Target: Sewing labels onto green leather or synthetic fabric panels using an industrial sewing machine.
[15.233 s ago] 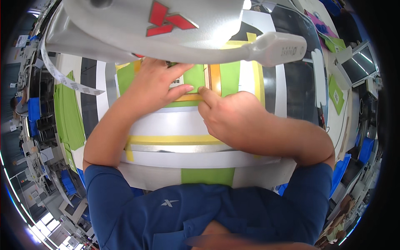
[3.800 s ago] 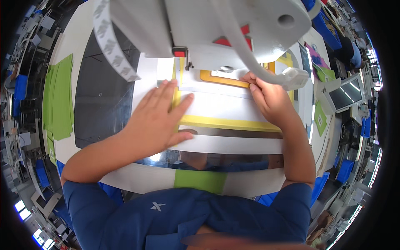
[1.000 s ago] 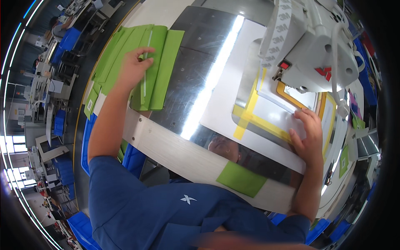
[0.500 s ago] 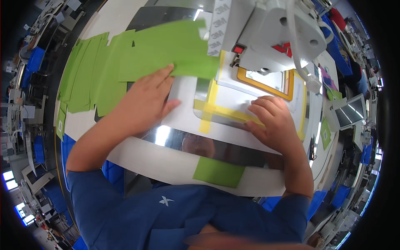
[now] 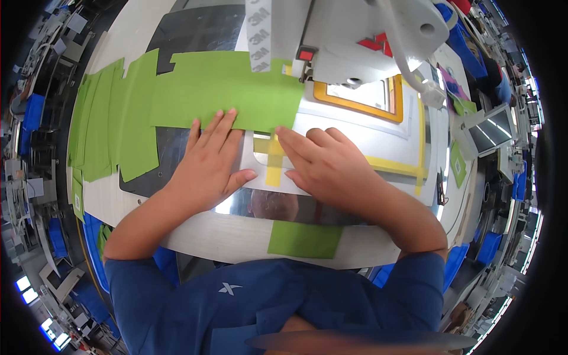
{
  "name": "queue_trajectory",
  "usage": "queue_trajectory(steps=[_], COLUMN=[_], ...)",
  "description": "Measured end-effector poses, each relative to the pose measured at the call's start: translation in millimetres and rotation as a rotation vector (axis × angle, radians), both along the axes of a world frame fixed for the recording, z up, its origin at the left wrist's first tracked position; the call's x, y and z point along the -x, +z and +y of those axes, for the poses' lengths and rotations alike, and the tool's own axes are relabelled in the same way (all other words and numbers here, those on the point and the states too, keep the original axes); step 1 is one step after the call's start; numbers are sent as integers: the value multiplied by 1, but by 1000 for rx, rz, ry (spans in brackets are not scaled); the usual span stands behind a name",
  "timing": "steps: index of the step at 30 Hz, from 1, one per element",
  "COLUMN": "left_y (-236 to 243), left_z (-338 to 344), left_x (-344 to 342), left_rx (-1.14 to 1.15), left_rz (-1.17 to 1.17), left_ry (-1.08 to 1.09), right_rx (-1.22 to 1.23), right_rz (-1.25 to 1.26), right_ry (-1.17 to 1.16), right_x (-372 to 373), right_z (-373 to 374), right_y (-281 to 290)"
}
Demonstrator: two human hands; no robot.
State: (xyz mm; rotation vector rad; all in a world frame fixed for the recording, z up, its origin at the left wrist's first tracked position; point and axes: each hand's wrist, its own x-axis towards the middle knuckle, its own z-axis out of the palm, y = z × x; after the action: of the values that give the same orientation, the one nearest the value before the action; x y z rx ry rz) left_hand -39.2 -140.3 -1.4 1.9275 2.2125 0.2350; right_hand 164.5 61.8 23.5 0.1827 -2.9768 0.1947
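Head view: a person is leaning over a table (image 5: 195, 239), both bare hands working in front of a machine (image 5: 355, 47).
Green panel: it is lying flat across the middle, its left end meeting the green stack (image 5: 100, 124), its right end stopping short of the amber frame (image 5: 358, 109); point of reference is its broad face (image 5: 231, 89).
Left hand (image 5: 210, 157): it is resting palm down, fingertips touching the panel's lower edge, fingers slightly apart, thumb standing well out.
Right hand (image 5: 325, 157): its index fingertip is touching the panel's lower right corner; index and middle fingers are lying close together, thumb staying apart from them.
Yellow tape (image 5: 274, 170): a strip is showing between the hands, below the panel.
Printed strip (image 5: 258, 35): it is hanging in front of the panel's upper edge.
Green patch (image 5: 305, 239): it is lying on the table's near edge.
Screen (image 5: 491, 133): it is standing at the right.
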Motion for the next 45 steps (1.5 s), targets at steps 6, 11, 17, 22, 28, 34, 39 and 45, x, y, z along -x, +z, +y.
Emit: queue_trajectory(steps=[6, 11, 17, 22, 28, 34, 39, 45], left_y=[-3, -3, 4, 14, 10, 10, 9, 8], left_z=[1, 6, 30, 76, 109, 95, 95, 92], left_x=[8, 13, 3, -25, -41, -33, -34, -41], left_rx=[-54, -23, 15, 22, 37, -21, 22, 64], left_rz=[-25, -3, 48, 31, -4, 75, 58, 25], left_ry=[-7, 3, -37, -108, -116, -191, -199, -254], right_rx=[-57, -121, -233, -273, -202, -130, -70, 72], right_rz=[32, 7, -10, -42, -92, -48, 14, 52], right_ry=[-58, -127, -304, -467, -595, -585, -567, -498], right_x=[-2, -21, -68, -119, -146, -150, -152, -149], right_z=[11, 37, 62, 81, 96, 102, 103, 102], right_y=[2, 2, 5, 4, 1, -8, -11, -16])
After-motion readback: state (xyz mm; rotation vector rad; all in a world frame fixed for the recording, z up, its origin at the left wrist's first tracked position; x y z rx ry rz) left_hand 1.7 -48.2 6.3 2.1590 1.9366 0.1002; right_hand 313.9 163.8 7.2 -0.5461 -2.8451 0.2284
